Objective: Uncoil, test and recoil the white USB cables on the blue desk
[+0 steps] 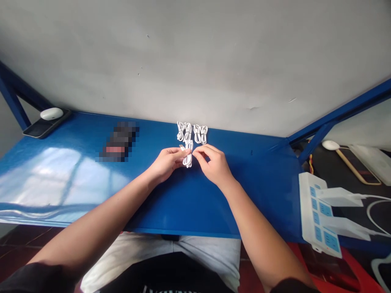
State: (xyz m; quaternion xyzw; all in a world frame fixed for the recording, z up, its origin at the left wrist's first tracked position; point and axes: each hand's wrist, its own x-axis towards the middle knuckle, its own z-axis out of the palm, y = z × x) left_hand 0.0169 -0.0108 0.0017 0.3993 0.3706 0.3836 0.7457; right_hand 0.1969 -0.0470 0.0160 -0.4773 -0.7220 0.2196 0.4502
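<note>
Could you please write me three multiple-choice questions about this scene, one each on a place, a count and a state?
1. Where does the smartphone lie on the blue table?
A. At the far left corner
B. At the centre
C. At the near edge

2. How many white chargers are plugged into the power strip?
A. One
B. Two
C. Four

3. What state is the white cable in the left hand in?
A. Stretched straight
B. Plugged in
C. Looped into a bundle

Answers:
1. A, it sits far left beneath a white oval object.
2. B, two white bodies sit on the strip, with cords leading away.
3. C, its loops show beside the fingers.
</note>
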